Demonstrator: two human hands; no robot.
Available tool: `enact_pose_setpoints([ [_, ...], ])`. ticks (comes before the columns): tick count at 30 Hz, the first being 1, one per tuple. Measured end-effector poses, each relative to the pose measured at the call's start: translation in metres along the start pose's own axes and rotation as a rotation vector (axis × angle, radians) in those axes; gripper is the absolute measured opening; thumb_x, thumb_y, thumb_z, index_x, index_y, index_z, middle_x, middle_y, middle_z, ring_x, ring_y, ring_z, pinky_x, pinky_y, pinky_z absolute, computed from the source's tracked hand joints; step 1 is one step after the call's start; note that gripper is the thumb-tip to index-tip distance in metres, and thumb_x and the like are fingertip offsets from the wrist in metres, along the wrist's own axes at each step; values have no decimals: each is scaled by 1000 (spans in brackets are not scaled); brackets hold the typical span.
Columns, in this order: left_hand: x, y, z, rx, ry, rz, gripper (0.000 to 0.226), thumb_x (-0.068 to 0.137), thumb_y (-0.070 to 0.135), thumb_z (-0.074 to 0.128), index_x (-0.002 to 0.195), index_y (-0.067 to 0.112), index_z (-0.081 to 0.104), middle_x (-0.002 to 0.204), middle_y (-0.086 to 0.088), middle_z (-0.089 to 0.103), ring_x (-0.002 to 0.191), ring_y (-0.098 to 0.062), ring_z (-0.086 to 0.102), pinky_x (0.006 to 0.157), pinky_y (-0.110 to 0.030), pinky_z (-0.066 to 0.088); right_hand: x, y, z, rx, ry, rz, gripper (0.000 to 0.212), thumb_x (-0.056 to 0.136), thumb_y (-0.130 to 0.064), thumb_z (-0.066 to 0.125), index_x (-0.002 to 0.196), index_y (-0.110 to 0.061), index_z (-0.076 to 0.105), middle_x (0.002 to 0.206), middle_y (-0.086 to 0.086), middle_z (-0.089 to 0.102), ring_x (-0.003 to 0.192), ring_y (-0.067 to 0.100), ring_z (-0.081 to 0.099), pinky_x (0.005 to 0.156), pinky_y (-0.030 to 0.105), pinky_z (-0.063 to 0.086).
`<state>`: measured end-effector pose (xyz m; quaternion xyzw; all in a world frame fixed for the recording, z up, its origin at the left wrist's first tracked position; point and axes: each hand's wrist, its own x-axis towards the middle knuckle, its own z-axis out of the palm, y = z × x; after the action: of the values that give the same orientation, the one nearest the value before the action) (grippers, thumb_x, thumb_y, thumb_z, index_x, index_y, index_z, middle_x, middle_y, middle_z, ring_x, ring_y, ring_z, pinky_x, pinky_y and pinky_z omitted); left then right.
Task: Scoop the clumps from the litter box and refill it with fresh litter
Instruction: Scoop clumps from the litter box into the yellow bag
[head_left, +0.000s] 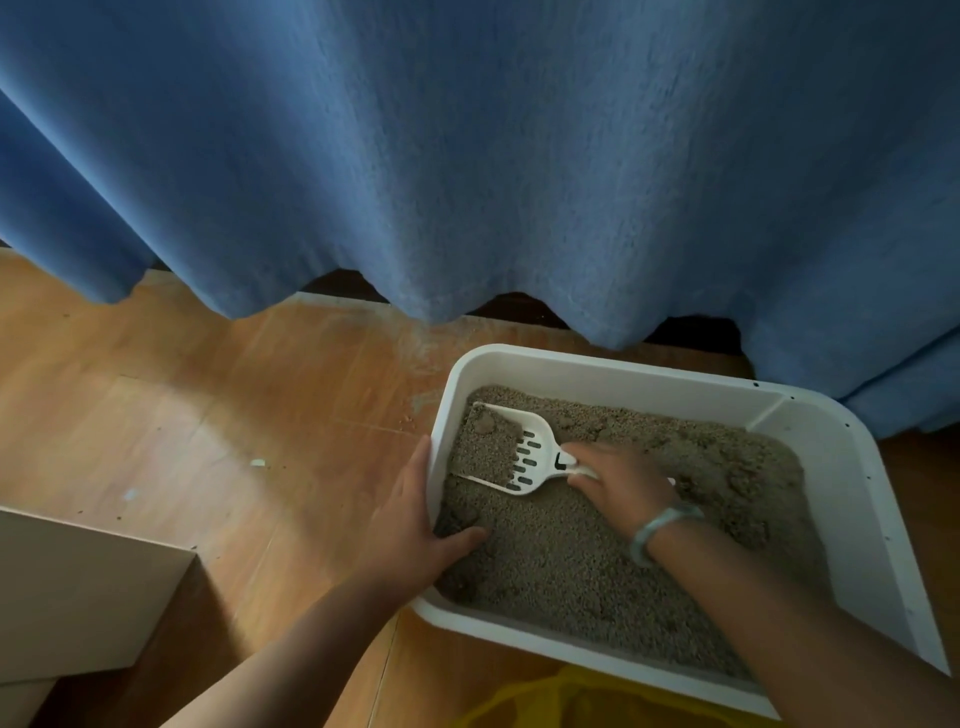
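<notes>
A white rectangular litter box (852, 467) sits on the wooden floor, filled with grey-brown litter (571, 561). My right hand (618, 480) grips the handle of a white slotted scoop (535, 460), whose blade is loaded with litter and a small clump (485, 425) near the box's far left corner. My left hand (410, 519) clasps the box's left wall, thumb inside on the litter, fingers outside. More lumps show in the litter at the right side (737, 483). A pale bracelet circles my right wrist.
A blue curtain (467, 156) hangs just behind the box, its hem near the floor. A yellow bag (571, 701) lies at the box's near edge. A pale cardboard box (78, 597) stands at lower left. Small crumbs dot the wooden floor (208, 415).
</notes>
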<state>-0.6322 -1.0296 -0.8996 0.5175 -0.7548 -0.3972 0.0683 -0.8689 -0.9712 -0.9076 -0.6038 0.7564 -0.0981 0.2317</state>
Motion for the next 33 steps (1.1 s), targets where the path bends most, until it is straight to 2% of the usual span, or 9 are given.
enact_pose_setpoints([
  [2,-1,-1,-4,-46,-63,-3,115,71,43,77,148,36,-8,155,9,18,131,-11,32,109,-38,34,-6,6,-6,-43,21,-27,40,96,-25,48,136,-26,46,125,-4,57,112,15,51,96,29,41],
  [6,-2,1,-12,-93,-194,-26,125,69,28,82,147,36,-16,151,10,18,121,-1,23,104,-27,28,-17,15,-28,-343,5,-153,43,98,-31,42,140,-30,37,132,-8,51,120,14,45,99,28,34],
  [11,-4,9,-23,-43,-302,-69,132,67,18,83,145,34,-23,154,0,15,119,-5,22,96,-22,28,-28,8,-40,-514,-70,-165,35,96,-25,46,132,-24,47,120,-1,56,112,19,48,97,33,37],
  [14,-5,10,-27,-46,-378,-90,134,68,14,82,143,35,-27,156,-2,9,131,-14,24,95,-23,28,-23,-4,-32,-537,-78,-206,29,94,-22,51,123,-21,53,112,0,59,106,20,51,96,33,39],
  [20,-4,1,-29,-49,-426,-120,141,63,16,85,138,44,-31,156,-1,9,140,-26,18,106,-36,27,-29,-29,-2,-422,-129,-241,24,95,-22,48,118,-17,55,105,2,60,97,21,55,87,34,46],
  [24,-4,-2,-25,-49,-392,-94,139,65,21,84,139,41,-31,154,-1,17,126,-14,30,97,-26,31,-43,-19,10,-35,-172,-115,35,95,-26,49,130,-22,52,127,-2,58,113,17,53,96,34,42],
  [26,-7,-1,-22,-66,-358,-75,135,67,23,83,141,39,-29,154,-1,18,118,-8,30,96,-25,34,-45,-15,13,34,-161,-94,40,95,-27,51,134,-25,49,131,-5,56,116,14,52,99,31,41],
  [29,-13,-2,-17,-90,-277,-45,130,68,30,82,144,38,-24,157,3,11,128,-11,29,104,-30,31,-48,-13,15,109,-115,-69,41,94,-27,52,135,-27,47,129,-8,56,112,10,52,95,26,41],
  [33,-28,-7,-11,2,-156,52,122,70,46,77,149,26,-15,158,4,6,141,-14,16,109,-25,20,-55,-10,8,131,-44,-23,40,93,-29,53,134,-28,47,124,-10,57,104,7,52,89,24,43],
])
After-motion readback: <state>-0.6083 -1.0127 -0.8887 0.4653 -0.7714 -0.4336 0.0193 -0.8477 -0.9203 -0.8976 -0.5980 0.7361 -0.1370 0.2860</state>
